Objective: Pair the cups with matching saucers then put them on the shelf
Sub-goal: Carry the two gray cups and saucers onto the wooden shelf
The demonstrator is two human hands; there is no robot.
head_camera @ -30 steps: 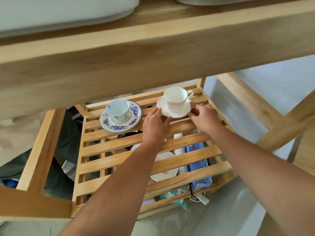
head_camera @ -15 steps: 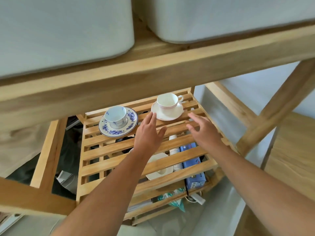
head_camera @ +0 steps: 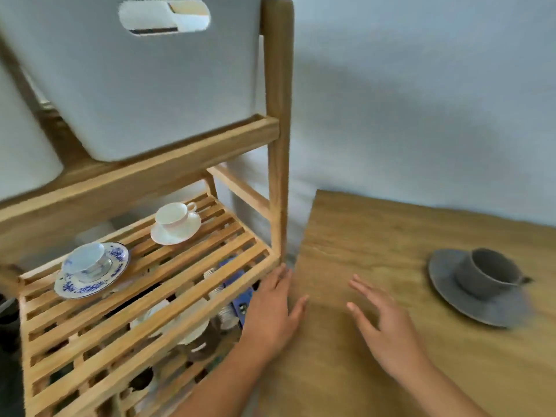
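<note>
- Left hand (head_camera: 270,311): held palm down at the shelf (head_camera: 144,299) corner, fingers spread, nothing gripped.
- Right hand (head_camera: 388,329): held over the table (head_camera: 376,242), fingers open, empty.
- White cup (head_camera: 173,216) on white saucer (head_camera: 176,231), blue cup (head_camera: 85,261) on blue saucer (head_camera: 90,281): placed on the shelf.
- Grey cup (head_camera: 484,273) on grey saucer (head_camera: 475,299): left on the table.

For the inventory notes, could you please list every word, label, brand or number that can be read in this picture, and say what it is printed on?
None can be read.
The blue box under the slatted shelf may carry print, but it is blurred and half hidden by the slats.
The blue marks on the patterned cup and its saucer are decoration, not lettering.
The white cup, grey cup and grey bin show no text.
</note>
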